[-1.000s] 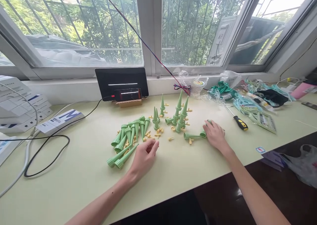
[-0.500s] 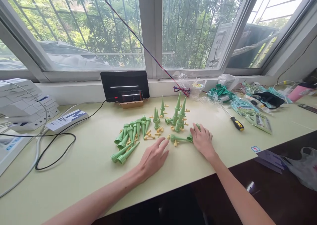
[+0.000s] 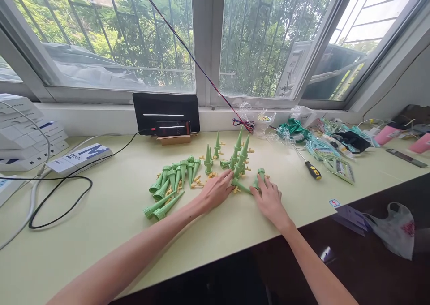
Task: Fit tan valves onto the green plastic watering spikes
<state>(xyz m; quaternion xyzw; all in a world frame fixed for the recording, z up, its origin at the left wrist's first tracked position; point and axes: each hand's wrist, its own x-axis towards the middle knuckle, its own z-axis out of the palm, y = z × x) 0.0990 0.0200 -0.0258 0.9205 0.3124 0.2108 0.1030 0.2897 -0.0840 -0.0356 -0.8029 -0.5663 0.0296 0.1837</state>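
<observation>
**Bent fingers of our right hand (image 3: 269,203) cover a green spike (image 3: 261,173)**

We cannot tell how firmly either hand closes. Our left hand (image 3: 217,192) reaches, fingers close together, to a lying spike (image 3: 244,188) at mid-worktop (image 3: 208,260). Toward the left edge lies a spike pile (image 3: 172,179); farther back stand upright spikes (image 3: 241,155). Near the back edge sits a black tablet (image 3: 166,108).

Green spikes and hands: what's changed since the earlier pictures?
The right hand has moved left, and the lying spike beside it has shifted left too. The left hand has moved right, away from the spike pile, to that spike's wide end. The pile and standing spikes stayed put. Whether either hand grips is unclear.
</observation>
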